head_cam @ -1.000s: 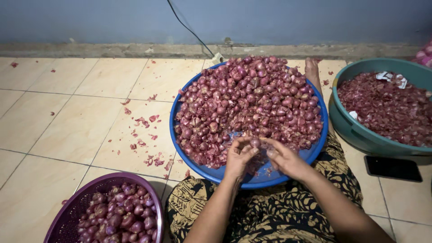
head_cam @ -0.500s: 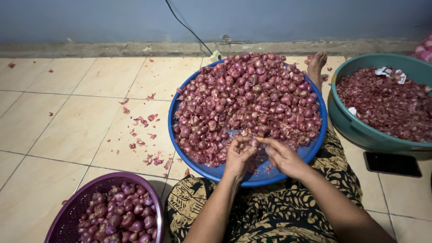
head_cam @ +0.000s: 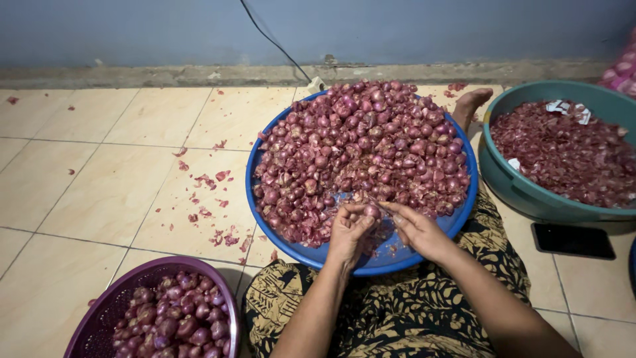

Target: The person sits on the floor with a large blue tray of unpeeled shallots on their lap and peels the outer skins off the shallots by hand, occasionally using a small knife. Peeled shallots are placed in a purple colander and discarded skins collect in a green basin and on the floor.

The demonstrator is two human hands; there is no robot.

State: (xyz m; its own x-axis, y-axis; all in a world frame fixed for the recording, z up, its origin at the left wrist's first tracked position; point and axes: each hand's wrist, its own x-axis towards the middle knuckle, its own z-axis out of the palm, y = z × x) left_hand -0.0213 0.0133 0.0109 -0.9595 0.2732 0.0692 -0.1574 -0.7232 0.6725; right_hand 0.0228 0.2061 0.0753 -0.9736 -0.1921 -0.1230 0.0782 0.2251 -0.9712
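Here the left hand [head_cam: 348, 232] pinches a shallot [head_cam: 371, 212] over the blue basin [head_cam: 457, 222] so skins drop in, while the right hand [head_cam: 417, 229] closes on its tip to peel.

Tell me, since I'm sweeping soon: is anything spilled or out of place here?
Yes. Reddish shallot skin scraps lie scattered on the beige tiled floor, left of the round blue plastic basin. A few more lie near the wall.

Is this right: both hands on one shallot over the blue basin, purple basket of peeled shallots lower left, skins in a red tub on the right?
Not quite. The head view shows the tub of skins is teal, not red. The rest holds: left hand and right hand on one shallot over the blue basin, purple basket lower left.
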